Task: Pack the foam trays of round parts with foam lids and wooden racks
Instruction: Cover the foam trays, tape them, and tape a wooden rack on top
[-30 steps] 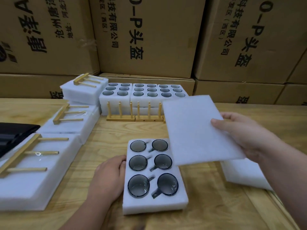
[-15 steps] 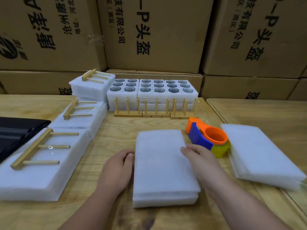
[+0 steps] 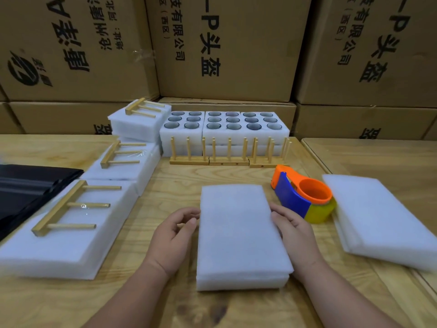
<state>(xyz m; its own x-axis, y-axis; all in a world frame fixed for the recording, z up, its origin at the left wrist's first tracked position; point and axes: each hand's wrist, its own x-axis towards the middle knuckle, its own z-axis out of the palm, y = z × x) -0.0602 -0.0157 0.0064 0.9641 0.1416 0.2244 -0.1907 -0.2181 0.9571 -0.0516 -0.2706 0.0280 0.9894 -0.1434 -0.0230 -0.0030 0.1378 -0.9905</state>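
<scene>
A white foam lid lies flat on the foam tray in front of me and hides its round parts. My left hand rests against the tray's left side with fingers loosely curled. My right hand touches the right edge with relaxed fingers. Uncovered trays of round parts stand at the back, with upright wooden racks before them. To the left lie three lidded trays, each topped by a wooden rack.
An orange and blue tape dispenser sits just right of my right hand. A stack of spare foam lids lies at the right. Black sheets lie at the far left. Cardboard boxes wall the back.
My right hand brought the foam lid down onto the tray and covered the round parts. Both hands now sit along the tray's sides, and the view has tilted a little.
</scene>
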